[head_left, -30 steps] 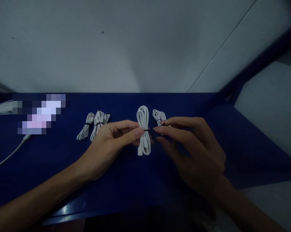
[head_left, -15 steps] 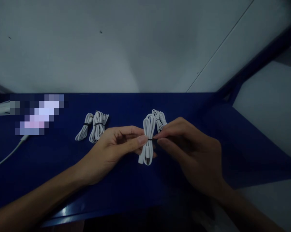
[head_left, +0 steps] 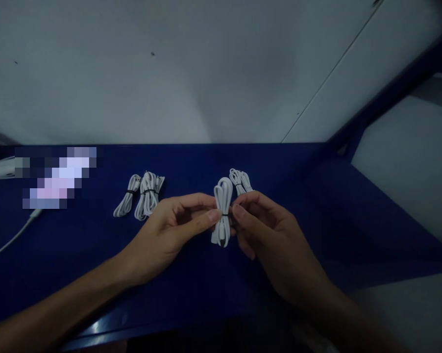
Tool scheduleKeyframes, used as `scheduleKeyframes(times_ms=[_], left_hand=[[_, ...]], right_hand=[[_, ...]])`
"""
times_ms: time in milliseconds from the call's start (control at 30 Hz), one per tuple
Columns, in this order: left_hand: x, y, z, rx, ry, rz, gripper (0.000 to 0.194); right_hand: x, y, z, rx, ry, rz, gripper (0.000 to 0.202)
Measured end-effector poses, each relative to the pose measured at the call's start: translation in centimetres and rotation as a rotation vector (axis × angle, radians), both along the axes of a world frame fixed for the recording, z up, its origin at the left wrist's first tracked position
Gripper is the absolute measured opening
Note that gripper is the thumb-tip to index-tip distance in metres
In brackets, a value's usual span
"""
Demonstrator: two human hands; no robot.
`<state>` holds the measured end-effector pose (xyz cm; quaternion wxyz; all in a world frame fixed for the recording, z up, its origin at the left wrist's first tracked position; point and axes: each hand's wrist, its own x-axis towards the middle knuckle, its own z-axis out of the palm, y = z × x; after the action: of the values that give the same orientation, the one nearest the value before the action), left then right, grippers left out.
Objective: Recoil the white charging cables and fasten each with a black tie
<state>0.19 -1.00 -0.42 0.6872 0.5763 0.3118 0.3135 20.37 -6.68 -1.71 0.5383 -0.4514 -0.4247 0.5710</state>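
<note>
A white charging cable, coiled into an upright bundle, is pinched at its middle between the thumb and fingers of my left hand. A thin black tie goes around the coil's waist, and a plug shows at the lower end. From the other side, my right hand has its thumb and forefinger closed at the tie's end, close against the bundle. The tie's end is mostly hidden by these fingertips.
Two or more tied white cable bundles lie left of my hands on the blue table. More bundles lie behind my right hand. Far left are a blurred-out lit device with a white cord, and a white object.
My right hand has moved in to the left, its fingers now close against the bundle at the tie. The held cable has turned slightly in my left hand, which stays in place.
</note>
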Motion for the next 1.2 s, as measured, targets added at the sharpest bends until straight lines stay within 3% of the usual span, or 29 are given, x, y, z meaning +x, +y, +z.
scheduleKeyframes(times_ms=[300, 500, 733, 833, 1000, 1200], left_hand=[[0.2, -0.3, 0.5, 0.239, 0.128, 0.177, 0.024], [0.3, -0.8, 0.2, 0.128, 0.042, 0.091, 0.038], [0.4, -0.3, 0.4, 0.097, 0.077, 0.171, 0.024], [0.2, -0.1, 0.3, 0.105, 0.078, 0.22, 0.022], [0.2, -0.4, 0.3, 0.092, 0.036, 0.191, 0.02], [0.3, -0.6, 0.6, 0.067, 0.019, 0.182, 0.02]], right_hand=[[-1.7, 0.1, -0.4, 0.142, -0.099, -0.254, 0.017], [-2.1, 0.3, -0.1, 0.181, -0.182, -0.299, 0.019], [-1.7, 0.1, 0.2, 0.268, -0.327, -0.329, 0.012], [-1.5, 0.0, 0.0, 0.358, -0.481, -0.327, 0.005], [-0.8, 0.1, -0.1, 0.594, -0.776, -0.348, 0.029], [0.4, 0.0, 0.4, 0.89, -1.084, -0.365, 0.021]])
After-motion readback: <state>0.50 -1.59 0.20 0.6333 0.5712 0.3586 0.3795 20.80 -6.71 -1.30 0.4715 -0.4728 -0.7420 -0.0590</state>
